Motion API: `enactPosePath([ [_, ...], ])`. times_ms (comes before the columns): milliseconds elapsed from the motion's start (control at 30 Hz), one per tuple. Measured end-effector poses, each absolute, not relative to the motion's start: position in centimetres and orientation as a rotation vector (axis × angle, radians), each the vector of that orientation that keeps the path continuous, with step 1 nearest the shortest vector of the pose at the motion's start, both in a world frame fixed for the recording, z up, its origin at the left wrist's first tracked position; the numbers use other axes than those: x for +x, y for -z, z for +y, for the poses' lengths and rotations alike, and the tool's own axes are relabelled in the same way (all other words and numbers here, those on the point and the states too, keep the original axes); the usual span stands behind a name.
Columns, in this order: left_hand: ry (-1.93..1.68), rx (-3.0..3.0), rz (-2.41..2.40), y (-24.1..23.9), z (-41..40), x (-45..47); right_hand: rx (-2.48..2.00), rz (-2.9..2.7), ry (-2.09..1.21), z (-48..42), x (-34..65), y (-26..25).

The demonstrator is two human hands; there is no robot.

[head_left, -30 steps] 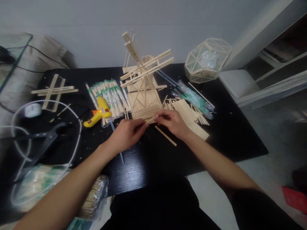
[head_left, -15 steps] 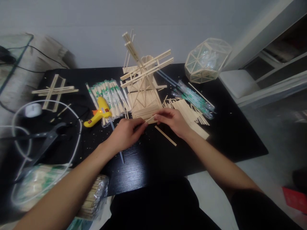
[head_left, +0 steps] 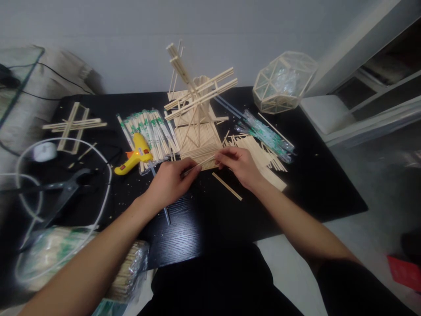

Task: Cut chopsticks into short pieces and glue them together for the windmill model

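Note:
A thin wooden stick [head_left: 206,161] spans the gap between my hands. My left hand [head_left: 174,179] pinches its left end between thumb and fingers. At the other end, my right hand [head_left: 237,163] grips it with the fingertips. Just beyond, a windmill-like model [head_left: 199,114] built of wooden sticks stands upright, its crossed blades facing me and its flat slatted base [head_left: 197,136] close to my fingers. A loose flat strip of joined sticks [head_left: 226,186] lies on the black table [head_left: 210,219] below my right hand.
A yellow glue gun [head_left: 134,154] lies left, beside packs of wrapped chopsticks [head_left: 154,131]. Pliers [head_left: 67,188] and a white cable [head_left: 108,175] are farther left. Stick panels [head_left: 256,153] and plastic wrappers [head_left: 269,136] lie right, with a glass polyhedron [head_left: 284,83] behind.
My hands have drawn slightly apart, the right one moving a little up and to the right. More of the stick shows between them. The things on the table have not moved.

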State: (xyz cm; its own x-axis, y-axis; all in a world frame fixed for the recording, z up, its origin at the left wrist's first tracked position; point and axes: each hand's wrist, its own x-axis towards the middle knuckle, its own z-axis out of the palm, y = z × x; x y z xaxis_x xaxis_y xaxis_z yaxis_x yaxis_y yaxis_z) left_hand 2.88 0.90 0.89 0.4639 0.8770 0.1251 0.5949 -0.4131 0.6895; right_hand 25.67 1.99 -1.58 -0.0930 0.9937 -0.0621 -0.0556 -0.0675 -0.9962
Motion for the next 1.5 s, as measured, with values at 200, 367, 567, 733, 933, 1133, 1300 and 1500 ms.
enactPosePath([
  [200, -0.63, 2.144, 1.229, -0.81, 0.92, 2.83, -1.147, -1.147, -1.419, 2.0, 25.83, 2.01],
  [367, -0.625, 2.149, 1.233, -0.73, 0.99, 2.8, -1.127, -1.115, -1.449, 1.99, 25.85, 2.22],
  [567, -0.634, 2.157, 1.233, -0.92, 0.95, 2.82, -1.103, -1.093, -1.456, 1.99, 25.79, 2.19],
  [733, -0.626, 2.157, 1.244, -0.96, 1.0, 2.87, -1.087, -1.103, -1.462, 1.95, 25.7, 2.03],
  [933, -0.635, 2.149, 1.235, -0.99, 0.96, 2.85, -1.09, -1.1, -1.456, 1.9, 25.61, 1.9],
  [1133, -0.643, 2.157, 1.24, -0.96, 0.96, 2.78, -1.07, -1.057, -1.483, 1.93, 25.63, 2.02],
  [1300, -0.662, 2.15, 1.235, -1.01, 0.92, 2.79, -1.052, -1.034, -1.495, 1.98, 25.69, 2.37],
  [1500, -0.671, 2.148, 1.251, -1.09, 0.92, 2.85, -1.124, -1.085, -1.436, 1.87, 25.6, 1.99],
])
